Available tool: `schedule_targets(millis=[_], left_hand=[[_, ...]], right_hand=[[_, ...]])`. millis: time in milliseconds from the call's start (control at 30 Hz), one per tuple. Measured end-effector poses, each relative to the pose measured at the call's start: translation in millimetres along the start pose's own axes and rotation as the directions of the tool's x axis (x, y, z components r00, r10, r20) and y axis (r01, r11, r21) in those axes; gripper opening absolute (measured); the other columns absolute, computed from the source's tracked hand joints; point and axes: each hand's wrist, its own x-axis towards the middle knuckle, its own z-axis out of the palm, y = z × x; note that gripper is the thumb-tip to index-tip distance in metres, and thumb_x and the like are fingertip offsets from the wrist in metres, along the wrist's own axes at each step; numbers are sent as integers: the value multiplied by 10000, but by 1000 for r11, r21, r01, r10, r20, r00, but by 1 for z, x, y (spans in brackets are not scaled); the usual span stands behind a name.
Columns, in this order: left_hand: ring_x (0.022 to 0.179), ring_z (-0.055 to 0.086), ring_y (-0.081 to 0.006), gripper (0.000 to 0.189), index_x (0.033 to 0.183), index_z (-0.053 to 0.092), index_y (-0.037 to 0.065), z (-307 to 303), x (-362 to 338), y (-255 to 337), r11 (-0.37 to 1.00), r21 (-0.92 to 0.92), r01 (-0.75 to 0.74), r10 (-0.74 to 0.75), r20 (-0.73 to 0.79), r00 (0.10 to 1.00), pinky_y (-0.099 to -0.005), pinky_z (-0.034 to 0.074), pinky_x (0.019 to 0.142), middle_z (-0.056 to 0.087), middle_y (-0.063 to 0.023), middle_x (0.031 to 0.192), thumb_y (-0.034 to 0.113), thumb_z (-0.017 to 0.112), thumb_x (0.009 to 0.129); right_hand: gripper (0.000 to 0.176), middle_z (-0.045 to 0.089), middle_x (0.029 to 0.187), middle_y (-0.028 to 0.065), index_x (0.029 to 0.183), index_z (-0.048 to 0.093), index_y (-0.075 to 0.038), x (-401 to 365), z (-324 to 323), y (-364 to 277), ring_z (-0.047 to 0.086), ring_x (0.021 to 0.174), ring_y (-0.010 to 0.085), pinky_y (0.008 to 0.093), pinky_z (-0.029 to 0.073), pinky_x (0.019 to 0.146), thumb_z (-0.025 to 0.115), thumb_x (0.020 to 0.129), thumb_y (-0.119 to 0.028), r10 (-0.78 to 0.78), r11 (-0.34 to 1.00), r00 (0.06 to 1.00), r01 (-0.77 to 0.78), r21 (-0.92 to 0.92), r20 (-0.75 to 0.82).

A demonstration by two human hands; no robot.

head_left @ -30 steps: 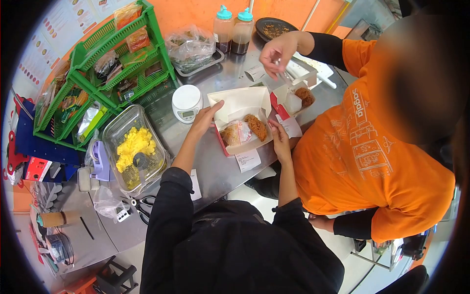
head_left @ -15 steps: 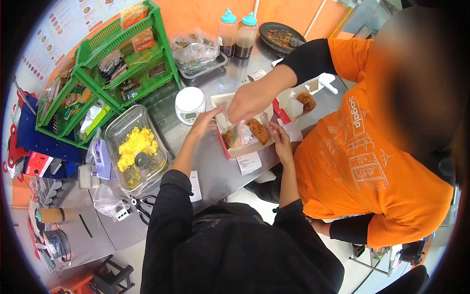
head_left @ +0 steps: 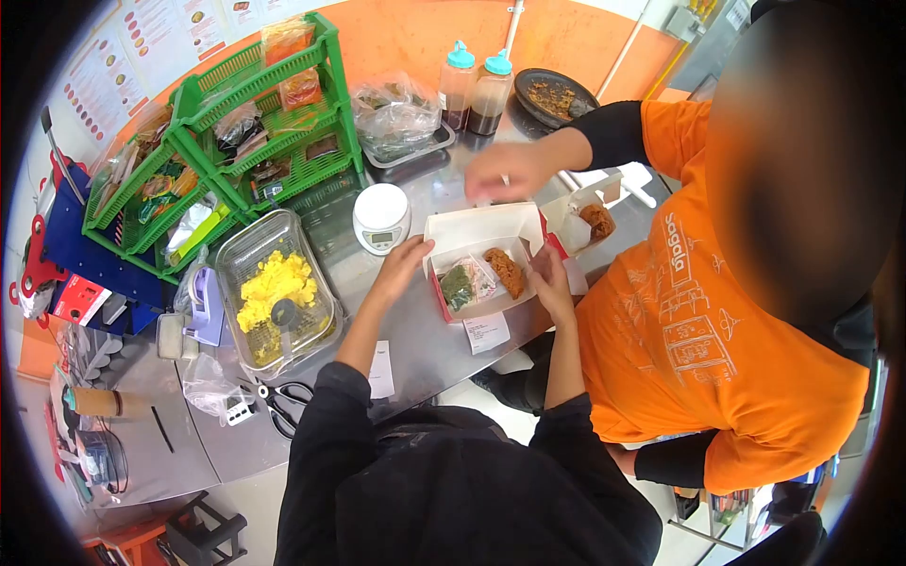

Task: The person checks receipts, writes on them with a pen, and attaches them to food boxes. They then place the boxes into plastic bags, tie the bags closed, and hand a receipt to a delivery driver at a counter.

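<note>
An open red-and-white food box (head_left: 481, 226) lies between my hands, its lid raised at the far side. Inside are a piece of fried chicken (head_left: 506, 272) on the right and a wrapped green item (head_left: 458, 288) on the left. My left hand (head_left: 398, 270) holds the box's left side near the lid, fingers closed on the edge. At the right side my right hand (head_left: 550, 281) grips the box edge, its fingers partly hidden. A receipt (head_left: 487, 332) sticks out under the front of the box. Beyond the lid hovers a co-worker's hand (head_left: 510, 172).
A white scale (head_left: 381, 215), a clear tub of yellow food (head_left: 321, 341) and green racks (head_left: 274, 132) are on the left. A second box (head_left: 572, 219) with chicken is at the right, beside a co-worker in orange (head_left: 698, 311). Scissors (head_left: 281, 406) lie near the front edge.
The co-worker's hand has moved out of the box to beyond the lid. The box's lid and contents now show more fully. The camera view has shifted slightly.
</note>
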Motion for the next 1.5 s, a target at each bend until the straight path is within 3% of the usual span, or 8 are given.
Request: schedule_targets(millis=[167, 267, 433, 667, 967, 1167, 1267, 1500], left_hand=[[992, 609, -359, 282, 1116, 612, -53, 19, -53, 13, 782, 593, -192, 331, -134, 934, -379, 484, 880, 625, -226, 1092, 131, 537, 916], [995, 609, -386, 249, 1110, 611, -57, 41, -73, -35, 744, 594, -305, 508, -208, 836, -383, 479, 899, 627, -242, 1098, 23, 522, 892], [1003, 642, -322, 265, 1098, 605, -69, 61, -74, -55, 917, 310, -253, 345, -292, 892, -351, 513, 875, 641, -226, 1088, 50, 606, 860], [1031, 642, -238, 414, 1259, 519, -3, 52, -68, -24, 996, 39, -84, 91, -253, 963, -329, 513, 888, 635, -201, 1124, 92, 632, 872], [1004, 657, -282, 594, 1340, 461, 129, 48, -76, -47, 888, 375, -265, 342, -156, 927, -346, 541, 845, 636, -214, 1116, 17, 662, 792], [836, 696, -314, 593, 1315, 448, 116, 57, -74, -50, 956, 234, -177, 224, -194, 955, -360, 557, 730, 652, -229, 1068, 2, 644, 767], [824, 690, -331, 584, 1287, 445, 102, 57, -68, -50, 944, 302, -132, 196, -190, 962, -383, 553, 719, 656, -242, 1033, -26, 628, 747], [765, 681, -346, 573, 1245, 461, 90, 49, -60, -30, 901, 412, -136, 251, -238, 938, -399, 542, 714, 673, -227, 941, -54, 612, 712]], right_hand=[[254, 657, 994, 133, 1158, 586, -47, 26, -1, -45, 613, 942, 193, 280, 456, 835, 546, 908, -68, -163, 928, 987, 149, -343, -13], [261, 661, 954, 137, 1107, 618, -55, 27, -17, -37, 625, 901, 186, 270, 464, 791, 524, 874, 16, -122, 919, 991, 136, -370, 62], [373, 654, 1060, 102, 1194, 569, -32, 4, -6, 13, 595, 1047, 160, 272, 439, 914, 502, 848, 88, -122, 992, 986, 122, 3, 111], [360, 652, 1096, 128, 1283, 510, -92, -2, 0, -37, 626, 1025, 221, 320, 463, 885, 449, 938, -9, -78, 977, 995, 88, -192, 62], [458, 569, 1225, 114, 1342, 467, -136, -27, 3, 0, 516, 1150, 186, 302, 371, 1000, 418, 923, 40, -75, 992, 993, 84, -92, 96], [693, 591, 1246, 115, 1372, 467, -161, -32, 0, -12, 578, 1068, 208, 284, 410, 924, 476, 753, 148, 90, 973, 983, -53, -226, 157], [728, 616, 1195, 138, 1360, 481, -160, -26, 1, -5, 605, 1007, 206, 283, 438, 874, 480, 714, 178, -82, 934, 988, 122, -336, 128], [748, 609, 1202, 168, 1348, 492, -151, -23, 13, -36, 624, 1024, 231, 283, 454, 853, 444, 689, 200, -34, 949, 995, 62, -310, 93]])
